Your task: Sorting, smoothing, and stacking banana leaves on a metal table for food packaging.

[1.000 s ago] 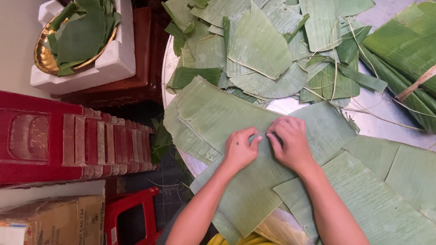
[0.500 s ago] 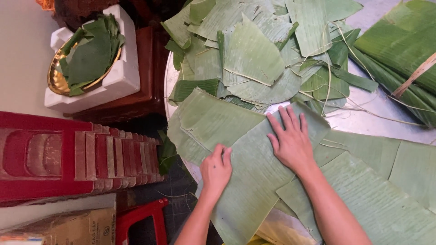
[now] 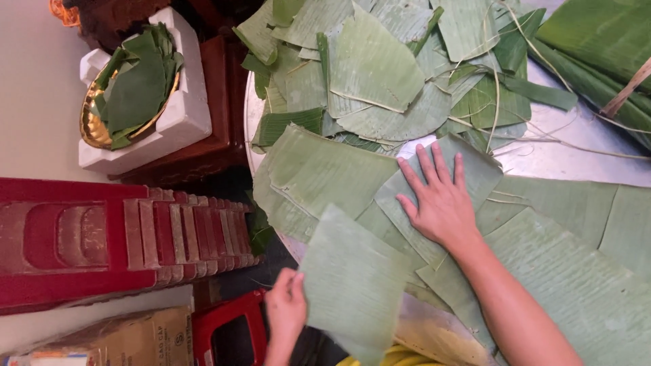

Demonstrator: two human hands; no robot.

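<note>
Green leaf piece (image 3: pixel 352 281) in left hand (image 3: pixel 286 308); right hand (image 3: pixel 441 200) flat.

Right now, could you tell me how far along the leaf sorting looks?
Partly done: a gold bowl already holds dark leaf pieces. In hand, the left hand grips a cut leaf piece at the table edge, while the right hand lies flat on the spread leaves. A loose leaf pile looks untouched.
</note>
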